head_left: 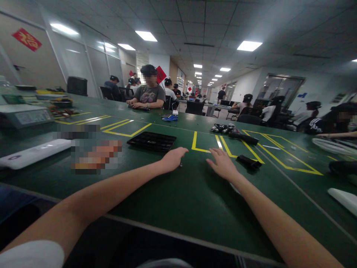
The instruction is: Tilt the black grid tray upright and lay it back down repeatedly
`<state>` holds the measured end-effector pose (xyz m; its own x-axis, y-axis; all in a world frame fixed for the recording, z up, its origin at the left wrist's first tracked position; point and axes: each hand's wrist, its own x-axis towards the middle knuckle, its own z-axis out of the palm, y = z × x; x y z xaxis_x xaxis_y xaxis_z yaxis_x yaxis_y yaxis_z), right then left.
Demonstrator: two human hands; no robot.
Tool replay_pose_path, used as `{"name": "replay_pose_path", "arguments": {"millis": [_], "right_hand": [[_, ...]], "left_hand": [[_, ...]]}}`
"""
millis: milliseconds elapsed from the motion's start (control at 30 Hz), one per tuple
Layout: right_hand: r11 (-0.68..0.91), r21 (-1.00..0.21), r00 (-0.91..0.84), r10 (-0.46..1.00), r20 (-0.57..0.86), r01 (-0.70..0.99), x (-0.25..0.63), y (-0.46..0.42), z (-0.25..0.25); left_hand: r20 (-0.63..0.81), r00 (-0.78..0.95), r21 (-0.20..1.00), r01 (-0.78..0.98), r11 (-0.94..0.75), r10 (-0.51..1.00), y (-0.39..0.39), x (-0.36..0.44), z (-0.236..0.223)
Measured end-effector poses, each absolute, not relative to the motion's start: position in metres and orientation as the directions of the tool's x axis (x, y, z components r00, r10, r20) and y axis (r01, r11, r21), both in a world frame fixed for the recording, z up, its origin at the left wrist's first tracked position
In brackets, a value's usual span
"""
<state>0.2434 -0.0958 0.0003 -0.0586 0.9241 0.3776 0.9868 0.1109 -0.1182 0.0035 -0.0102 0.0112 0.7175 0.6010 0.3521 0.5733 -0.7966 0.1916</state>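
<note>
Both my hands are over the green table (178,201), a short gap between them. My left hand (173,159) has its fingers loosely stretched towards the right, with nothing visible in them. A tiny shiny piece (180,164), too small to name, shows just below its fingertips. Beyond that hand lies a black compartmented tray (152,141). My right hand (222,163) is open, fingers and thumb apart, near a corner of yellow tape (201,150). To its right sits a small black box-shaped part (248,162). Something pale, partly hidden, shows under the right wrist.
Black cylindrical parts (223,128) and a black tube (247,139) lie farther back. On the left are a long white device (36,153) and a grey box (26,116). A co-worker (149,93) sits across the table; a white object (344,199) lies at right.
</note>
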Motion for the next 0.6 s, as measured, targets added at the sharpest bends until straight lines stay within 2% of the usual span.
{"name": "replay_pose_path", "arguments": {"millis": [100,200,400,500,600], "right_hand": [[0.225,-0.139,-0.186,0.951,0.248,0.964,0.209,-0.102,-0.008],[0.241,-0.173,-0.21,0.961,0.178,0.955,0.201,-0.106,-0.011],[0.233,-0.172,-0.201,0.962,0.183,0.957,0.201,-0.106,-0.007],[0.229,-0.179,-0.198,0.965,0.174,0.957,0.197,-0.106,-0.007],[0.237,-0.237,-0.194,0.962,0.192,0.942,0.207,-0.103,-0.001]], "left_hand": [[0.28,0.805,0.104,0.517,-0.85,0.524,-0.017,0.012,0.0],[0.278,0.809,0.12,0.506,-0.854,0.518,-0.012,0.012,-0.002],[0.375,0.732,0.193,0.537,-0.821,0.568,-0.013,0.014,0.002],[0.389,0.759,0.188,0.49,-0.851,0.523,-0.022,0.017,0.004],[0.397,0.79,0.167,0.44,-0.883,0.468,-0.033,0.021,0.006]]}}
